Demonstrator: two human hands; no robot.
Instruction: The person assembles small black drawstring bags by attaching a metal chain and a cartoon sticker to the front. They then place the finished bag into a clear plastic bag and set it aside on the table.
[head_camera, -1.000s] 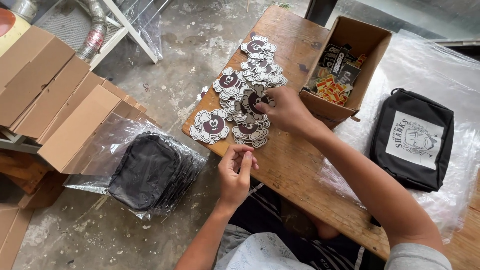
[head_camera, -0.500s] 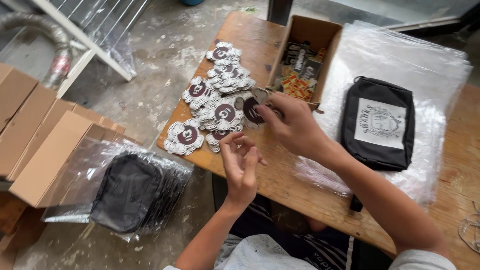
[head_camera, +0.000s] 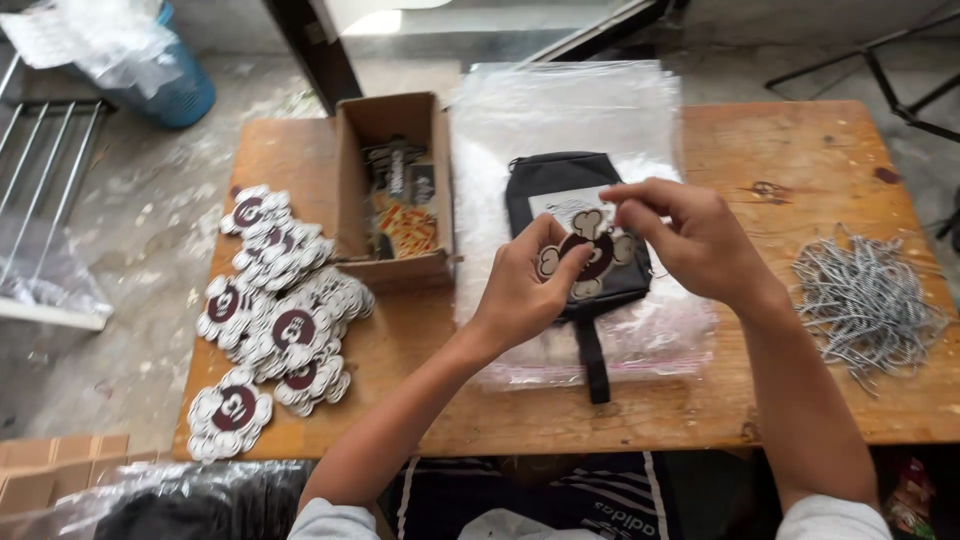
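Observation:
Both hands hold one white-and-maroon die-cut tag (head_camera: 587, 252) above a black pouch (head_camera: 570, 190). My left hand (head_camera: 525, 285) pinches the tag's lower left edge with thumb and fingers. My right hand (head_camera: 690, 240) grips its upper right part with the fingertips. The pouch lies on a stack of clear plastic bags (head_camera: 560, 110) in the middle of the wooden table (head_camera: 780, 150). A heap of matching tags (head_camera: 280, 320) is spread over the table's left end.
An open cardboard box (head_camera: 392, 120) with small packets stands left of the pouch. A pile of metal ball chains (head_camera: 865, 295) lies at the right. Bagged black pouches (head_camera: 200, 505) and flat cartons (head_camera: 50, 475) sit on the floor lower left; a blue bucket (head_camera: 175, 85) stands far left.
Both hands moved right from the tag heap to above the black pouch, carrying one tag. The camera view swung right, bringing the chain pile into sight.

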